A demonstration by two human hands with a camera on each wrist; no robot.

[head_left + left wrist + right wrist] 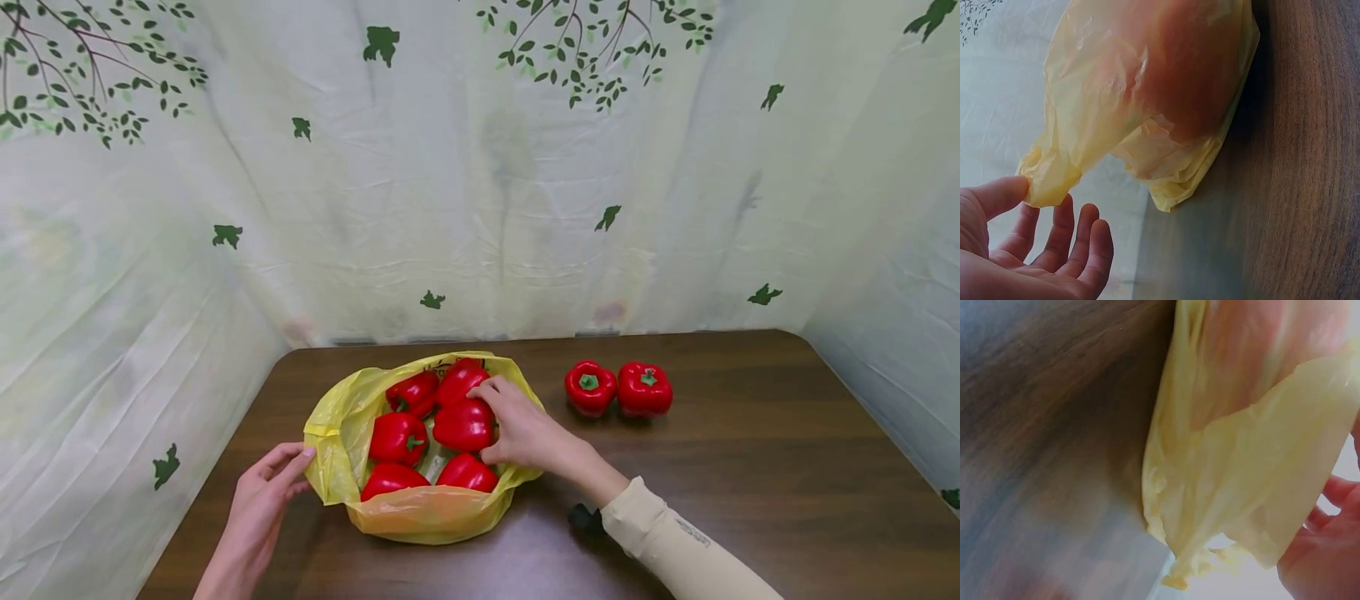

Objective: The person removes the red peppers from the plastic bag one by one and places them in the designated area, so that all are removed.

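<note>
A yellow plastic bag [423,517] lies wide open on the table with several red bell peppers inside. My left hand [264,492] is at the bag's left side. In the left wrist view, thumb and fingers pinch a corner of the yellow plastic [1054,178], the other fingers spread loosely. Reaching over the right rim, my right hand [525,429] grips a red bell pepper [461,425] among the others in the bag. In the right wrist view the bag's side hides the fingertips and that pepper.
Two more red bell peppers [590,387] stand side by side on the brown table [750,467], right of the bag. A small black object [585,521] shows by the right sleeve. A pale curtain [450,208] with leaf prints hangs behind the table.
</note>
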